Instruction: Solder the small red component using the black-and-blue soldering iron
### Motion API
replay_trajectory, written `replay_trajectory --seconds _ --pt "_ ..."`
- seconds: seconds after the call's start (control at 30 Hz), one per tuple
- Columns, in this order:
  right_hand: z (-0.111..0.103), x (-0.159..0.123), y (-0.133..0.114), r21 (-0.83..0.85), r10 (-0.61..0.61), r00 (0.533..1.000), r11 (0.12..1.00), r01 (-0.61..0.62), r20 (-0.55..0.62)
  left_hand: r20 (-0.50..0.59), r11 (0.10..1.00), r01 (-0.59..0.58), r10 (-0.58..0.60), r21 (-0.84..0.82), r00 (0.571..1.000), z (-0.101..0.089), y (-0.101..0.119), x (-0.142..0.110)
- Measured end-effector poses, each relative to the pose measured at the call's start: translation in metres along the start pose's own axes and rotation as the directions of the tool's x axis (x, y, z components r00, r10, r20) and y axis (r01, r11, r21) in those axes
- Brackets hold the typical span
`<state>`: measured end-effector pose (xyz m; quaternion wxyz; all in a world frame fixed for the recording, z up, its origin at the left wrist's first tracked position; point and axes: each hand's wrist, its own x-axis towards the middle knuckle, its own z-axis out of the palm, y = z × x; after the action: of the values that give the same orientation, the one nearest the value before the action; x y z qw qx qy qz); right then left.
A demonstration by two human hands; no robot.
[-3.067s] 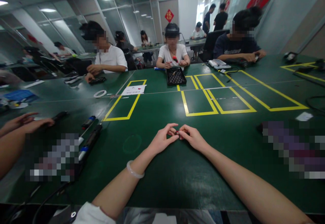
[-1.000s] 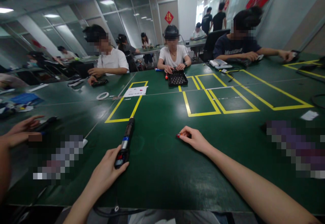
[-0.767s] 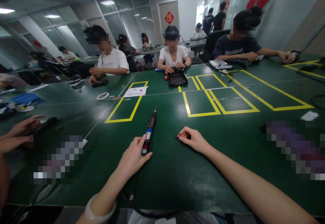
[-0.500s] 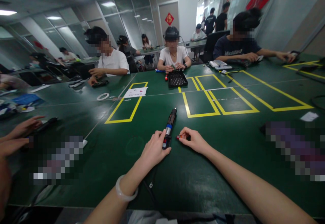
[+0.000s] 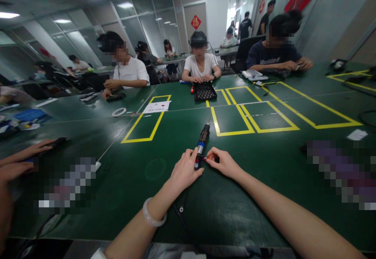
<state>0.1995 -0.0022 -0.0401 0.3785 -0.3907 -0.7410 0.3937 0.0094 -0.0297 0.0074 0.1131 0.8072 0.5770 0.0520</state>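
Note:
An opened electric screwdriver (image 5: 202, 137), with a dark barrel, a blue band and a silver motor section, lies on the green table in front of me. Its thin tip points away. My left hand (image 5: 185, 169) is closed round its near end, where red and black inner parts show. Between the thumb and finger of my right hand (image 5: 223, 162) is a small red and orange part (image 5: 207, 158). That part meets the right side of the screwdriver; whether it is attached cannot be made out. A black cable (image 5: 179, 216) runs back towards me under my left forearm.
Yellow tape rectangles (image 5: 235, 133) mark the table ahead. A black tray (image 5: 205, 93) of small parts stands before a person opposite. Blurred-out flat objects lie at left and right. Another person's hands (image 5: 22, 157) work at the left edge.
My left hand and the screwdriver have shifted right, towards my right hand. The gap between the screwdriver and the small red part has closed. My right hand has hardly moved.

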Motion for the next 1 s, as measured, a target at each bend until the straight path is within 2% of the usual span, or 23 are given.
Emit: replay_trajectory --seconds 0.27,0.63,0.87,1.0 --pt "0.0007 0.0007 -0.0028 -0.057 -0.025 1.0 0.998 0.025 -0.001 0.008 1.0 0.003 -0.003 0.015 1.0 -0.0024 0.0026 -0.0008" --pt "-0.0006 0.0006 -0.0025 -0.182 0.008 1.0 0.983 -0.011 -0.019 0.003 1.0 -0.001 0.001 0.005 1.0 0.0008 -0.0011 -0.0001" --pt "-0.0021 0.0 -0.0044 -0.18 0.018 0.999 0.983 -0.027 -0.047 0.005 1.0 -0.001 0.001 -0.02 1.0 0.0016 -0.0025 0.0004" --pt "0.0003 -0.0007 -0.0023 -0.165 -0.005 1.0 0.986 0.002 -0.019 0.0 1.0 -0.007 0.007 -0.017 1.0 0.0035 -0.004 0.0003"
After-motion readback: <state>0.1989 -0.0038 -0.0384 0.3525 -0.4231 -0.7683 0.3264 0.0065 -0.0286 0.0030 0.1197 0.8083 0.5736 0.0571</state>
